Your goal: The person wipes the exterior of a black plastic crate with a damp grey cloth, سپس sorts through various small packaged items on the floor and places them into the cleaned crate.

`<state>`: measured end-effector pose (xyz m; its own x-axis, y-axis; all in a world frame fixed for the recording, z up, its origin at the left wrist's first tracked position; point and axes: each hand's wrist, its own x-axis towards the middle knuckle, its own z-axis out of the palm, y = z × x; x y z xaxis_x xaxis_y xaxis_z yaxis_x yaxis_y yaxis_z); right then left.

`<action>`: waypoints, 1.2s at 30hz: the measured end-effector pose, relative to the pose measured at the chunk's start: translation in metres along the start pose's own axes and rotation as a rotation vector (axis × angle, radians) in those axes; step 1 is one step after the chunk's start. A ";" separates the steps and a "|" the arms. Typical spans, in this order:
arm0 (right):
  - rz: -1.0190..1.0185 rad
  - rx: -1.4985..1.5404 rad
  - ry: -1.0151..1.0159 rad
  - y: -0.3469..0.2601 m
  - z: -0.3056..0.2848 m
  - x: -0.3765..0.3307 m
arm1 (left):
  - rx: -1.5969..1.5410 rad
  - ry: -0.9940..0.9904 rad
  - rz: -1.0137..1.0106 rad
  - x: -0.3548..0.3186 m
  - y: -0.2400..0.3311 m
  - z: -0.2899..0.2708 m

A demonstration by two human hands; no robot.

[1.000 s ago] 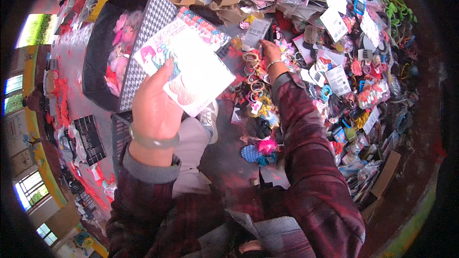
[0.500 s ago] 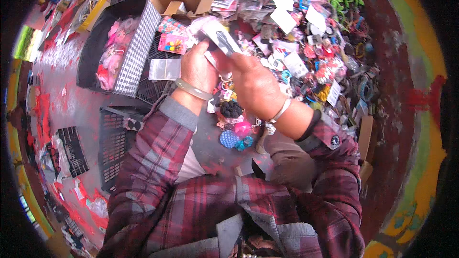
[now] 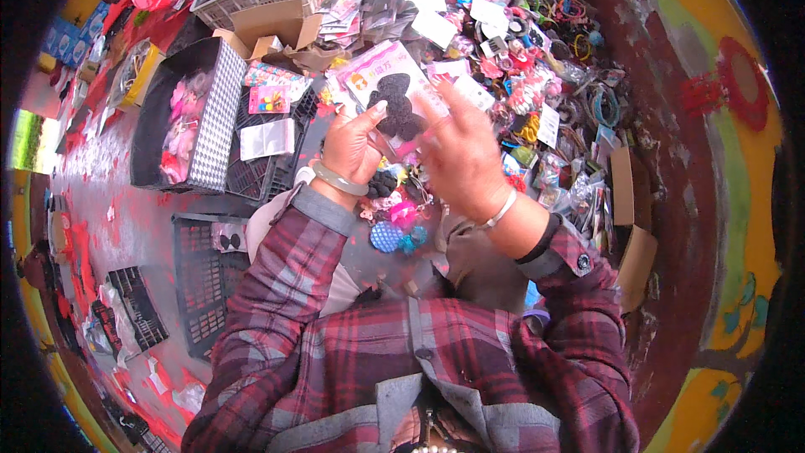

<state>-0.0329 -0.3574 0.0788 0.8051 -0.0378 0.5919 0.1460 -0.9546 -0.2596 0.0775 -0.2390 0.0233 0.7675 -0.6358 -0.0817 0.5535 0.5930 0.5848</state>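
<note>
Since half a second ago both hands have drawn apart: they were bunched together over one packet, and now the left hand point(image 3: 352, 147) alone pinches a clear plastic packet with a pink card and a black hair piece inside point(image 3: 392, 92) by its lower left edge, fingers point(image 3: 373, 113) clenched on it, thumb and forefinger meeting. The packet stands tilted in front of the chest, above the heap of goods. The right hand point(image 3: 459, 151) hangs just beside it, to the right, fingers spread and released, palm turned toward the packet; whether it touches the packet's edge cannot be told. A pale green bangle point(image 3: 340, 179) sits on the left wrist and a thin silver bracelet point(image 3: 501, 210) on the right. Below the hands lies a jumble of coloured hair ties and clips point(image 3: 537, 92). To the left stands a black tray with a checked rim holding pink bows point(image 3: 180, 122), and nearer, a dark plastic crate point(image 3: 201, 281).
</note>
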 end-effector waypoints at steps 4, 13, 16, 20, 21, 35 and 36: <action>0.774 0.753 -0.266 0.027 0.001 -0.009 | -0.018 -0.094 -0.098 -0.013 0.002 0.015; 0.751 0.805 -0.140 0.091 -0.024 -0.079 | 0.417 -0.027 -0.115 -0.011 -0.014 -0.008; 0.766 0.444 0.012 0.139 -0.082 -0.163 | 0.190 0.049 -0.232 0.002 -0.006 -0.047; 1.088 0.267 -0.081 0.163 -0.113 -0.372 | 0.114 0.005 -0.357 0.011 -0.011 -0.067; 1.031 0.105 -0.245 0.165 -0.112 -0.452 | 0.124 0.002 -0.383 0.017 -0.014 -0.067; 2.278 0.336 -0.199 0.003 -0.053 -0.736 | 0.416 0.339 -0.365 0.002 -0.024 -0.114; 2.307 0.301 -0.151 0.005 -0.049 -0.744 | 0.388 0.350 -0.386 -0.006 -0.027 -0.111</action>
<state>-0.6591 -0.3487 -0.3259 -0.2784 -0.5684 -0.7742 -0.6968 0.6743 -0.2445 0.0936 -0.1966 -0.0812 0.6333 -0.5297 -0.5642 0.7038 0.0909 0.7046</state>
